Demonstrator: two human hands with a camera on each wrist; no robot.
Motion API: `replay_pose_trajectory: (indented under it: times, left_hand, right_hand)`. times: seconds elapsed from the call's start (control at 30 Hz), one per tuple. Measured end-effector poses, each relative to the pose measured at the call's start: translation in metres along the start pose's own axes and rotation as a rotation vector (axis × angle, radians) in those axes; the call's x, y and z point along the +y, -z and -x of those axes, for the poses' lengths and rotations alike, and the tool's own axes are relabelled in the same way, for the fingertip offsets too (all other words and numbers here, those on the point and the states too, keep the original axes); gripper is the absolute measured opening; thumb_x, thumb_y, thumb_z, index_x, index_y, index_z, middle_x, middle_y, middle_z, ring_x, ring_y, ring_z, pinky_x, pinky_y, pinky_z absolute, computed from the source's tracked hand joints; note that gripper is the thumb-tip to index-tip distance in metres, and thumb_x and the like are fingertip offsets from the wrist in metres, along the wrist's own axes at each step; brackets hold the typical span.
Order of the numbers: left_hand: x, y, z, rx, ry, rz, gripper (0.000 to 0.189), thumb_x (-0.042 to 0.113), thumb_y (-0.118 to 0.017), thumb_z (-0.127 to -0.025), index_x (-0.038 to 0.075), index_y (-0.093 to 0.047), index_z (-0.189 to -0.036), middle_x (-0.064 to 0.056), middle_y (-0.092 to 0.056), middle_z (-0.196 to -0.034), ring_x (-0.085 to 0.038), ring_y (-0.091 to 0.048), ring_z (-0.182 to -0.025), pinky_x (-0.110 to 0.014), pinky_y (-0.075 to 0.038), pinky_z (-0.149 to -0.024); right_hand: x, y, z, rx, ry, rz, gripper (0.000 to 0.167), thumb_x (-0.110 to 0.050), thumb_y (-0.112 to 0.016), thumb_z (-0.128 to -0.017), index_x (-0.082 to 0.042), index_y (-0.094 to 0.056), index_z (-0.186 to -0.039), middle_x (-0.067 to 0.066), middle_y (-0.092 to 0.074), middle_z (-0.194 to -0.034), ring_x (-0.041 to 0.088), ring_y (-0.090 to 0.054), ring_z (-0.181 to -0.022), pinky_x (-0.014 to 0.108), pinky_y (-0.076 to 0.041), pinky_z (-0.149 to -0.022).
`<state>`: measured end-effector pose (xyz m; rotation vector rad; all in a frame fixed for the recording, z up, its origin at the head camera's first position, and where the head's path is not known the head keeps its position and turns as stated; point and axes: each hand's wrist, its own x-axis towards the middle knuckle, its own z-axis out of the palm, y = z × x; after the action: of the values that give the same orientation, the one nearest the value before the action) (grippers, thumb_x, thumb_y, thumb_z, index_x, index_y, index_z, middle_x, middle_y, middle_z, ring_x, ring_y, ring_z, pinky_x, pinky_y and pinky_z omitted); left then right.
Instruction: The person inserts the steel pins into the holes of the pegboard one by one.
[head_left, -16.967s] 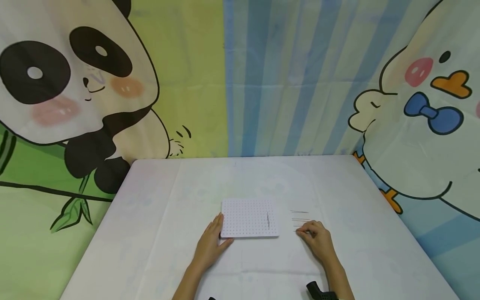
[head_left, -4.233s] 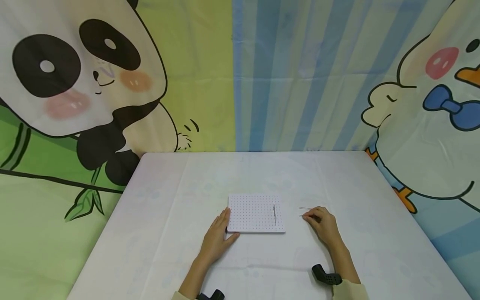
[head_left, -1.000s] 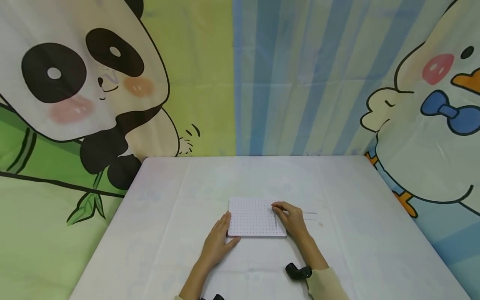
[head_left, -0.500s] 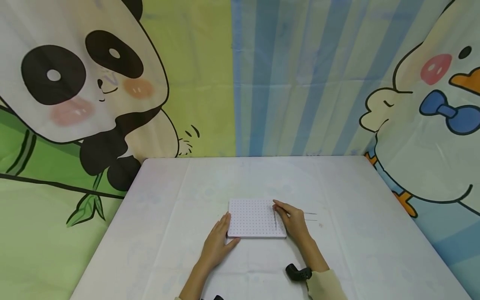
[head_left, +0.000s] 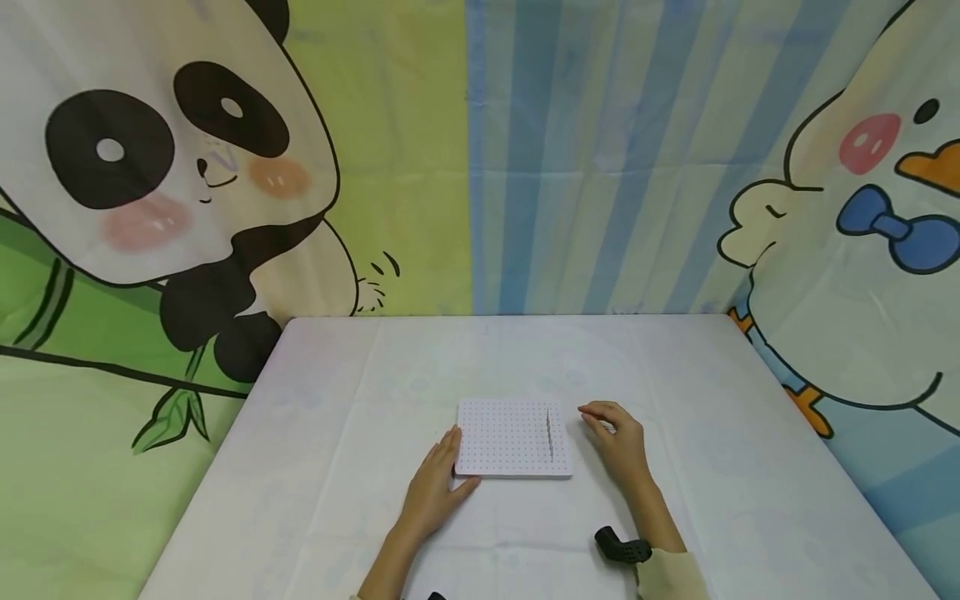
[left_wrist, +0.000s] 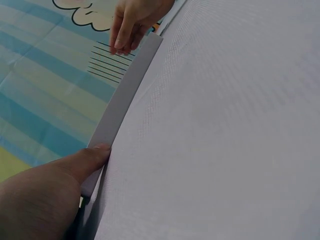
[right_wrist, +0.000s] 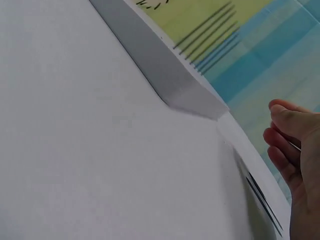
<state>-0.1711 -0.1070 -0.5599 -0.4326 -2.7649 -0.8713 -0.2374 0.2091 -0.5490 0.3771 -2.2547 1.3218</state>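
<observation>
Fingers straight and thumb spread, a person's left hand [head_left: 431,492] steadies the left edge and near corner of a pegboard [head_left: 498,442] on a white bench [head_left: 300,500], where upright pins [head_left: 549,435] line the right side. The right hand [head_left: 621,442], loosely curled, thumb near forefinger, hovers just right of the board, beside loose pins [right_wrist: 263,205] on the bench.

This looks like a screened-off indoor workspace, with creased cartoon-printed fabric [head_left: 420,158] hanging behind a white table [head_left: 352,433].

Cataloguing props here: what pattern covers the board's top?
White board with rows of small dots; best in the head view.
</observation>
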Motion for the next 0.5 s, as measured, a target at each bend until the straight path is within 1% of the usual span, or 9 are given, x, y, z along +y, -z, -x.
replay_pose_trajectory:
  times: [0.07,0.23,0.33,0.5]
  left_hand:
    - [0.000,0.000,0.000,0.003,-0.007,-0.003,0.084,0.036,-0.072,-0.079,-0.002,-0.031,-0.142,-0.011,-0.030,-0.147,-0.025,-0.030,-0.134,-0.040,-0.023,-0.111]
    - [0.000,0.001,0.000,-0.010,-0.005,0.010,0.083,0.036,-0.070,-0.080,-0.001,-0.030,-0.142,-0.011,-0.029,-0.148,-0.024,-0.028,-0.134,-0.040,-0.021,-0.111]
    - [0.000,0.001,0.000,-0.006,-0.010,0.011,0.083,0.035,-0.071,-0.080,-0.002,-0.030,-0.142,-0.011,-0.030,-0.147,-0.025,-0.028,-0.135,-0.039,-0.021,-0.111]
    - [0.000,-0.001,0.000,0.002,-0.017,0.004,0.083,0.033,-0.072,-0.079,-0.003,-0.030,-0.141,-0.012,-0.030,-0.147,-0.026,-0.028,-0.134,-0.040,-0.022,-0.111]
  right_hand:
    - [0.004,0.008,0.003,-0.008,-0.034,0.013,0.012,-0.014,-0.070,-0.082,-0.014,-0.073,-0.094,-0.003,-0.063,-0.097,0.011,-0.061,-0.085,0.013,-0.049,-0.073]
    - [0.012,0.025,0.011,-0.041,-0.099,0.115,0.009,-0.019,-0.074,-0.078,-0.017,-0.074,-0.087,-0.006,-0.062,-0.093,0.009,-0.058,-0.083,0.013,-0.047,-0.071]
    - [0.015,0.033,0.015,-0.062,-0.105,0.161,0.008,-0.018,-0.075,-0.077,-0.017,-0.073,-0.084,-0.006,-0.064,-0.089,0.010,-0.056,-0.083,0.014,-0.047,-0.067]
    - [0.021,0.040,0.018,-0.083,-0.091,0.185,0.008,-0.011,-0.076,-0.075,-0.016,-0.074,-0.081,-0.005,-0.065,-0.086,0.010,-0.055,-0.081,0.014,-0.044,-0.064]
